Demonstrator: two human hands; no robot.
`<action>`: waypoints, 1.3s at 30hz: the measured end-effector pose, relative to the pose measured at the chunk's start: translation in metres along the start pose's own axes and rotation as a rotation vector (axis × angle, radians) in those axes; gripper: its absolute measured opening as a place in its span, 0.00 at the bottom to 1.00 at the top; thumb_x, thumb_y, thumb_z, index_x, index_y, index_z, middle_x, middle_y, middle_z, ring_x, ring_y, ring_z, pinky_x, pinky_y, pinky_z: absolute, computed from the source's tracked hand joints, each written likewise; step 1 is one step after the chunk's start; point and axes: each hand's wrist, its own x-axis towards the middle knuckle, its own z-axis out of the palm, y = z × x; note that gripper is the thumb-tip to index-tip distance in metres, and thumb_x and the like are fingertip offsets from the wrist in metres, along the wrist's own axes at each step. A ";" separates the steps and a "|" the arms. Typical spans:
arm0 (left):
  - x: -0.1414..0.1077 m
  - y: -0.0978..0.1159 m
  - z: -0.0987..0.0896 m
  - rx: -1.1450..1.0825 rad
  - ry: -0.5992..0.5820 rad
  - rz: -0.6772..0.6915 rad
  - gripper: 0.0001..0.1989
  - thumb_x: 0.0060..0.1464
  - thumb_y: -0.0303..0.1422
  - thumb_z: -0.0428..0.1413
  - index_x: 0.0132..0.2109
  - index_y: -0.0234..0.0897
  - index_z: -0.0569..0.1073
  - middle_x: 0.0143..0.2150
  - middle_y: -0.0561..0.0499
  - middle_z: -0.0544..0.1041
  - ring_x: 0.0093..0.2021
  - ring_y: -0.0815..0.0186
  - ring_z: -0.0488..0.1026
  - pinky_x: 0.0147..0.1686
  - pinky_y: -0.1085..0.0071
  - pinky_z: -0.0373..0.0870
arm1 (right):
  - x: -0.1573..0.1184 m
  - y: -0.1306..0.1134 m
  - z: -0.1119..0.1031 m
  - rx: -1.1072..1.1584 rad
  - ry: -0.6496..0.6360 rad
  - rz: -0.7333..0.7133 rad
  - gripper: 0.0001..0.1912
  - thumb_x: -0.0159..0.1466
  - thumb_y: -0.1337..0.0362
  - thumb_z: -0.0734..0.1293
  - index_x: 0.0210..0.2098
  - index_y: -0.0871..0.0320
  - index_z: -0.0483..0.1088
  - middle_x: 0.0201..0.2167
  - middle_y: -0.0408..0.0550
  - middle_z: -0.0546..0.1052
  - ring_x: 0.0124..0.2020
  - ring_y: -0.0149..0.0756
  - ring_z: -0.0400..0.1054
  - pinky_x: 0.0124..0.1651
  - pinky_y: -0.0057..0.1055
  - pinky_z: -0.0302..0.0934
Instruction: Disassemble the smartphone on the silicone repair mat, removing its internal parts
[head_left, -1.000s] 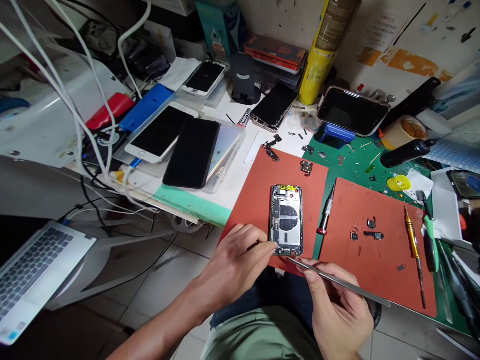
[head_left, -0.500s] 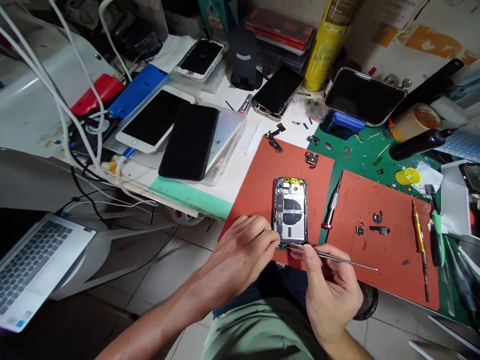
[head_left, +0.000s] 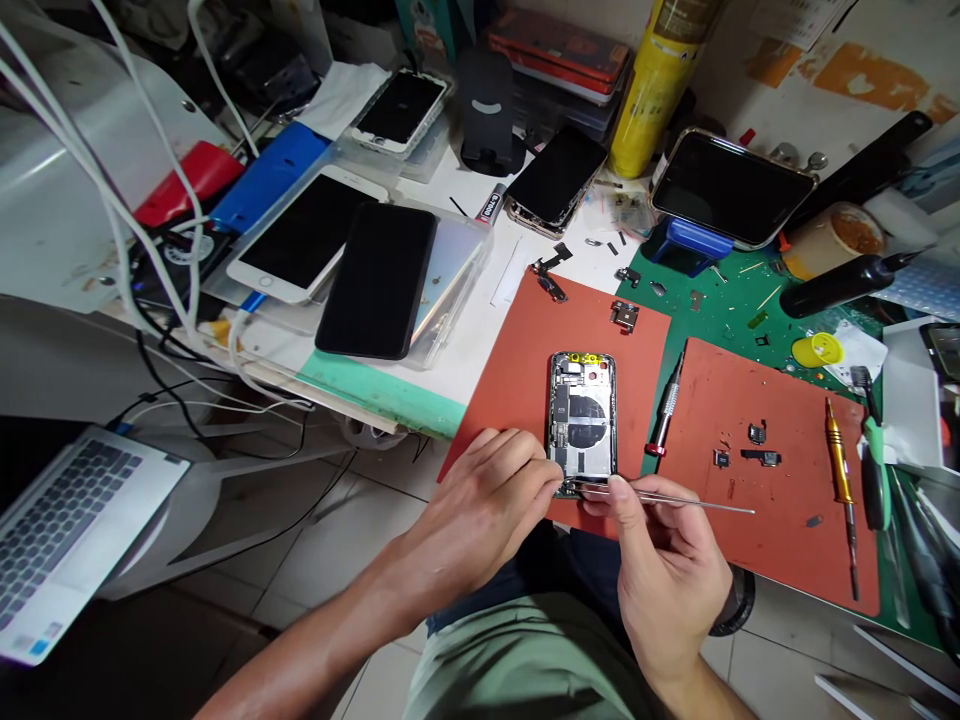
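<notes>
An opened phone body (head_left: 587, 420) lies on the left red-brown mat, its inner parts exposed and yellow tape along its top. My left hand (head_left: 499, 495) is closed, with its fingertips against the phone's lower left corner; what they pinch there is hidden. Between the thumb and fingers of my right hand (head_left: 667, 560) is a pair of metal tweezers (head_left: 694, 501). Their tips reach the phone's bottom edge, and the other end points right. Small metal phone parts (head_left: 624, 316) rest near the mat's upper edge.
A screwdriver (head_left: 666, 405) lies between the two mats. The right mat (head_left: 720, 400) holds small parts and a gold screwdriver (head_left: 840, 455). Several phones, including a black one (head_left: 379, 282), sit at the left and back. A laptop (head_left: 82, 530) is at lower left.
My right hand has shifted slightly right, and the tweezers now lie more level along the phone's bottom edge. My left hand stays at the corner.
</notes>
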 end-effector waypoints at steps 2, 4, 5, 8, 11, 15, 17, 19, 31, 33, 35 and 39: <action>0.001 0.000 0.000 -0.002 0.001 0.007 0.11 0.75 0.26 0.49 0.42 0.37 0.74 0.38 0.52 0.70 0.36 0.63 0.64 0.39 0.63 0.62 | 0.006 -0.006 0.000 -0.018 -0.047 0.030 0.11 0.65 0.60 0.79 0.41 0.57 0.78 0.33 0.47 0.86 0.31 0.40 0.85 0.36 0.30 0.82; 0.002 0.000 0.001 -0.003 0.003 0.011 0.12 0.75 0.26 0.49 0.41 0.37 0.74 0.38 0.52 0.70 0.36 0.63 0.64 0.38 0.63 0.61 | 0.013 -0.013 0.001 -0.028 -0.095 0.068 0.11 0.66 0.57 0.79 0.40 0.57 0.78 0.32 0.47 0.85 0.30 0.39 0.84 0.35 0.30 0.82; 0.002 0.000 0.001 -0.004 0.005 0.012 0.12 0.75 0.26 0.49 0.41 0.37 0.74 0.38 0.52 0.70 0.35 0.63 0.64 0.38 0.63 0.61 | 0.017 -0.016 0.001 -0.033 -0.119 0.090 0.12 0.66 0.56 0.79 0.39 0.57 0.78 0.32 0.46 0.85 0.30 0.39 0.84 0.35 0.30 0.82; 0.001 -0.001 0.001 -0.007 0.003 0.011 0.11 0.75 0.26 0.50 0.42 0.37 0.74 0.38 0.52 0.71 0.35 0.63 0.63 0.38 0.63 0.60 | 0.026 -0.023 0.000 -0.033 -0.187 0.172 0.14 0.66 0.53 0.78 0.39 0.57 0.78 0.30 0.46 0.84 0.29 0.38 0.83 0.34 0.31 0.82; 0.001 0.000 0.001 -0.014 0.004 0.004 0.10 0.74 0.25 0.50 0.42 0.37 0.74 0.38 0.52 0.71 0.35 0.63 0.63 0.38 0.63 0.60 | 0.030 -0.024 -0.002 -0.023 -0.230 0.241 0.16 0.66 0.51 0.78 0.41 0.57 0.78 0.31 0.47 0.84 0.32 0.40 0.83 0.34 0.33 0.83; 0.001 0.001 0.001 -0.022 0.011 -0.016 0.10 0.73 0.25 0.51 0.42 0.37 0.73 0.38 0.52 0.70 0.36 0.63 0.63 0.38 0.63 0.60 | 0.031 -0.022 -0.005 -0.013 -0.261 0.257 0.16 0.66 0.50 0.78 0.42 0.56 0.78 0.32 0.47 0.84 0.33 0.39 0.83 0.35 0.33 0.83; 0.001 0.001 0.003 -0.029 0.014 -0.020 0.09 0.73 0.25 0.51 0.42 0.37 0.73 0.38 0.53 0.70 0.36 0.63 0.63 0.39 0.63 0.60 | 0.030 -0.022 -0.005 -0.007 -0.269 0.237 0.15 0.67 0.51 0.77 0.42 0.55 0.78 0.32 0.47 0.84 0.34 0.39 0.83 0.36 0.33 0.83; 0.000 0.000 0.004 -0.039 0.019 -0.020 0.09 0.74 0.26 0.51 0.42 0.38 0.72 0.38 0.53 0.70 0.36 0.63 0.64 0.39 0.63 0.60 | 0.029 -0.021 -0.006 -0.001 -0.276 0.220 0.14 0.68 0.51 0.77 0.42 0.54 0.78 0.33 0.46 0.83 0.34 0.38 0.83 0.37 0.33 0.83; -0.003 -0.001 0.007 -0.077 0.022 -0.042 0.07 0.74 0.26 0.51 0.44 0.38 0.72 0.40 0.53 0.71 0.39 0.63 0.66 0.42 0.63 0.62 | 0.029 -0.015 -0.007 0.030 -0.293 0.190 0.11 0.70 0.54 0.75 0.42 0.54 0.77 0.33 0.46 0.84 0.35 0.38 0.83 0.36 0.33 0.82; -0.003 -0.002 0.007 -0.082 0.025 -0.048 0.07 0.74 0.26 0.52 0.44 0.38 0.73 0.40 0.53 0.71 0.39 0.63 0.66 0.42 0.63 0.62 | 0.028 -0.015 -0.008 0.038 -0.292 0.194 0.11 0.70 0.54 0.76 0.42 0.54 0.77 0.33 0.46 0.84 0.35 0.38 0.83 0.36 0.33 0.82; -0.001 -0.001 0.008 -0.086 0.030 -0.050 0.07 0.73 0.25 0.52 0.44 0.38 0.73 0.40 0.53 0.71 0.39 0.63 0.66 0.42 0.63 0.62 | 0.028 -0.014 -0.009 0.042 -0.297 0.205 0.11 0.70 0.54 0.76 0.42 0.54 0.77 0.33 0.46 0.84 0.35 0.38 0.83 0.38 0.33 0.82; 0.000 -0.001 0.007 -0.081 0.029 -0.047 0.07 0.73 0.25 0.52 0.43 0.37 0.73 0.39 0.53 0.71 0.38 0.63 0.66 0.41 0.63 0.62 | 0.026 -0.012 -0.010 0.048 -0.285 0.222 0.11 0.69 0.54 0.76 0.43 0.54 0.78 0.33 0.47 0.84 0.33 0.38 0.82 0.39 0.35 0.82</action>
